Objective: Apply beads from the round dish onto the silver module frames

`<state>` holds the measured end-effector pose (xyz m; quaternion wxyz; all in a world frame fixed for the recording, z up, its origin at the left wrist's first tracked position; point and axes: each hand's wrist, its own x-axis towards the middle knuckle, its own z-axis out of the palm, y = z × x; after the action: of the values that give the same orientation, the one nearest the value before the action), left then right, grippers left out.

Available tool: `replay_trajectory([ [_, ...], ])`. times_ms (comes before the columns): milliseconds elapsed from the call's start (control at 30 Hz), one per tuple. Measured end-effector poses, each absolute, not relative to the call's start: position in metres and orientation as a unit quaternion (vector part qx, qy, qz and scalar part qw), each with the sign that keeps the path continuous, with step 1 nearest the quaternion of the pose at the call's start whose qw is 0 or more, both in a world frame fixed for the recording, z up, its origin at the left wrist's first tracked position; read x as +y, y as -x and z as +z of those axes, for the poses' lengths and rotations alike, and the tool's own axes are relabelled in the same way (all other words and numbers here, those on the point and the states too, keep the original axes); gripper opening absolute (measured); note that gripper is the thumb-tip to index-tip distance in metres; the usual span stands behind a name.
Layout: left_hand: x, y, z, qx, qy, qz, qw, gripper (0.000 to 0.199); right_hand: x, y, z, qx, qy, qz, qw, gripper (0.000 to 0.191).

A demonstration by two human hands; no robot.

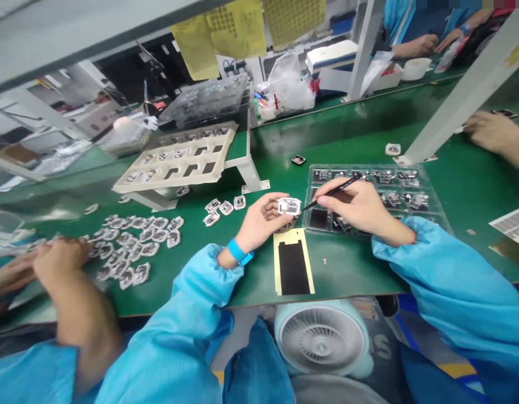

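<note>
My left hand (260, 223), with a blue band at the wrist, is closed on a small white-framed part (289, 206) with a grey middle. My right hand (360, 207) grips black tweezers (331, 192) like a pen, their tip close to that part's right edge. Whether the tip touches it, I cannot tell. Below my left hand lies a yellow-backed sheet with a black film (294, 268). Partly under my right hand is a clear plastic tray (436, 209) with small metal and black pieces in its compartments. A dark round item shows just beneath the held part, mostly hidden.
Many similar white-framed parts (125, 253) lie at left, beside a co-worker's hands (59, 261). A cream tray (175, 182) sits on a raised stand. A metal post (457, 84) rises at right, near another person's hand (497, 134). A fan (324, 342) stands below the table edge.
</note>
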<state>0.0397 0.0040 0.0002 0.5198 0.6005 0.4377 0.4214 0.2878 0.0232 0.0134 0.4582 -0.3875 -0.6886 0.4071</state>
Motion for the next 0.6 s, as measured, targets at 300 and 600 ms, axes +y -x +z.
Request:
replay_trajectory([
  [300, -0.015, -0.035, -0.011, 0.407, -0.628, 0.364, 0.555, 0.056, 0.014, -0.286, 0.015, -0.761, 0.324, 0.316, 0.465, 0.013],
  [600, -0.015, -0.030, -0.008, 0.416, -0.629, 0.368, 0.544, 0.055, 0.016, -0.289, 0.012, -0.769, 0.323, 0.289, 0.470, 0.015],
])
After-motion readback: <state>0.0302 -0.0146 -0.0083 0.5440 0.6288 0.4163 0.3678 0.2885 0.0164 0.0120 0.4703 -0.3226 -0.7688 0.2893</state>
